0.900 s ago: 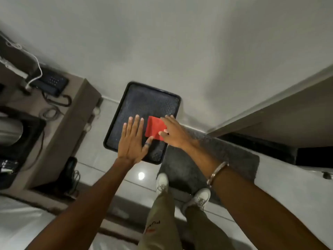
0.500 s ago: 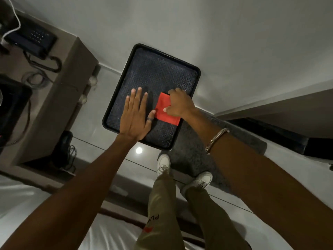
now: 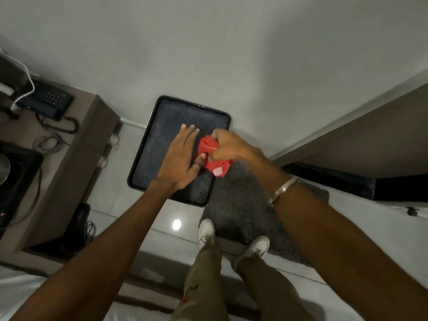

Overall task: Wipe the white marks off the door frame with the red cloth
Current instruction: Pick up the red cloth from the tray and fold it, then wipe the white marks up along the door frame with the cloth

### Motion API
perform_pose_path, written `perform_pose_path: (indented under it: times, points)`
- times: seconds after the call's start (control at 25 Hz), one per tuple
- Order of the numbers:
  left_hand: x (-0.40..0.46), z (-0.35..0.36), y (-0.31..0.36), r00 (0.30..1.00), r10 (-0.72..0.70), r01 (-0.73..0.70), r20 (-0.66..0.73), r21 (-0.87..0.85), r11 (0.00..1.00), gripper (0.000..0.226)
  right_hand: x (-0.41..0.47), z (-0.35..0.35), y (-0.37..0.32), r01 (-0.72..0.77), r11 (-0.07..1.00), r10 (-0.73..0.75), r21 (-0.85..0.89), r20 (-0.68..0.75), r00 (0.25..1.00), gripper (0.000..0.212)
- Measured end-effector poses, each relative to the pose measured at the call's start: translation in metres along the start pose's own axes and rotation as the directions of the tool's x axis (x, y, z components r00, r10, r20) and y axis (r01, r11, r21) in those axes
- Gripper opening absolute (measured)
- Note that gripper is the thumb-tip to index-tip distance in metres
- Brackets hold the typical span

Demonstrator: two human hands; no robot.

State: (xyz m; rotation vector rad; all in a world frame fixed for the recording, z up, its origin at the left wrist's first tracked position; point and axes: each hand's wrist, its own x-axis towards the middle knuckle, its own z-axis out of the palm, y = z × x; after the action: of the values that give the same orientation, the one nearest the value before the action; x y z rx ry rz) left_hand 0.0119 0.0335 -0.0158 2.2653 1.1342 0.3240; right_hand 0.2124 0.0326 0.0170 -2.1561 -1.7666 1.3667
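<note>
1. Two hands meet at the frame's centre over a black tray; the red cloth is bunched there.
2. The right hand has its fingers closed on the cloth.
3. The left hand is spread flat, gripping nothing.
4. The cloth looks light, soft and floppy; hold it wadded in the palm.

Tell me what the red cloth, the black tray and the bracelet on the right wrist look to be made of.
Red cloth: soft woven or microfibre fabric, matte; it bunches into rolled folds in the right hand.
Black tray: likely plastic or rubber, with a pebbled, faintly shiny base and a smooth raised rim.
Bracelet: seemingly metal, silvery, catching the light along its edge.
</note>
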Motion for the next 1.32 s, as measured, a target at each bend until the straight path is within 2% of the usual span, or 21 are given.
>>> perform_pose_path:
  times: [0.12,0.24,0.4,0.48,0.6,0.68,0.8,0.84,0.92,0.96,1.0,1.04,1.08,1.12,1.2,1.28,1.32]
  points:
    - [0.013,-0.027,0.05,0.983,0.126,-0.117,-0.13,0.079,0.99,0.073,-0.065,-0.041,0.009,0.035,0.999,-0.031,0.03,-0.128,0.991,0.063]
    - [0.047,-0.055,0.133,0.919,0.321,-0.297,-0.229,0.135,0.945,0.071,-0.15,-0.113,0.02,0.057,0.998,-0.057,-0.008,-0.213,0.975,0.069]
    - [0.1,-0.086,0.26,0.728,0.598,-0.538,-0.336,0.262,0.801,0.065,-0.259,-0.21,0.034,0.033,0.988,-0.09,-0.151,-0.385,0.918,0.028]
    - [0.121,-0.104,0.321,0.644,0.658,-0.594,-0.39,0.287,0.752,0.064,-0.311,-0.249,0.039,-0.007,0.982,-0.093,-0.19,-0.511,0.855,0.022]
    - [0.143,-0.135,0.398,0.499,0.739,-0.676,-0.453,0.33,0.659,0.064,-0.384,-0.301,0.049,-0.076,0.97,-0.108,-0.232,-0.689,0.716,0.022]
    - [0.158,-0.161,0.44,0.409,0.791,-0.701,-0.455,0.398,0.592,0.064,-0.419,-0.331,0.054,-0.062,0.98,-0.118,-0.191,-0.8,0.588,0.032]
    - [0.176,-0.195,0.491,0.356,0.806,-0.68,-0.473,0.46,0.571,0.061,-0.433,-0.366,0.053,0.0,0.987,-0.149,-0.162,-0.91,0.386,0.039]
    - [0.181,-0.203,0.504,0.347,0.805,-0.669,-0.48,0.475,0.572,0.061,-0.431,-0.373,0.053,-0.013,0.983,-0.171,-0.181,-0.948,0.269,0.038]
    - [0.188,-0.214,0.518,0.327,0.808,-0.646,-0.49,0.509,0.57,0.061,-0.419,-0.376,0.056,-0.17,0.955,-0.26,-0.243,-0.961,-0.089,0.031]
    - [0.191,-0.218,0.521,0.315,0.812,-0.633,-0.491,0.529,0.565,0.061,-0.41,-0.371,0.06,-0.248,0.936,-0.311,-0.248,-0.915,-0.259,0.023]
    - [0.194,-0.22,0.522,0.305,0.817,-0.622,-0.489,0.547,0.56,0.061,-0.4,-0.363,0.064,-0.286,0.918,-0.372,-0.275,-0.848,-0.378,0.012]
    - [0.198,-0.221,0.523,0.297,0.819,-0.609,-0.491,0.563,0.558,0.062,-0.387,-0.357,0.069,-0.3,0.898,-0.431,-0.322,-0.784,-0.448,0.003]
    - [0.201,-0.221,0.525,0.294,0.813,-0.595,-0.503,0.569,0.568,0.062,-0.374,-0.352,0.072,-0.297,0.888,-0.456,-0.351,-0.755,-0.472,0.005]
    - [0.203,-0.219,0.529,0.294,0.801,-0.578,-0.521,0.571,0.583,0.062,-0.361,-0.348,0.076,-0.29,0.89,-0.452,-0.352,-0.764,-0.46,0.014]
    - [0.203,-0.218,0.527,0.302,0.782,-0.559,-0.545,0.563,0.608,0.063,-0.337,-0.339,0.075,-0.281,0.9,-0.424,-0.331,-0.813,-0.399,0.036]
    - [0.202,-0.22,0.526,0.272,0.801,-0.558,-0.534,0.591,0.583,0.063,-0.334,-0.336,0.075,-0.301,0.888,-0.448,-0.348,-0.801,-0.397,0.044]
    - [0.213,-0.218,0.528,0.279,0.795,-0.524,-0.538,0.609,0.595,0.063,-0.329,-0.343,0.084,-0.279,0.889,-0.451,-0.364,-0.803,-0.391,0.044]
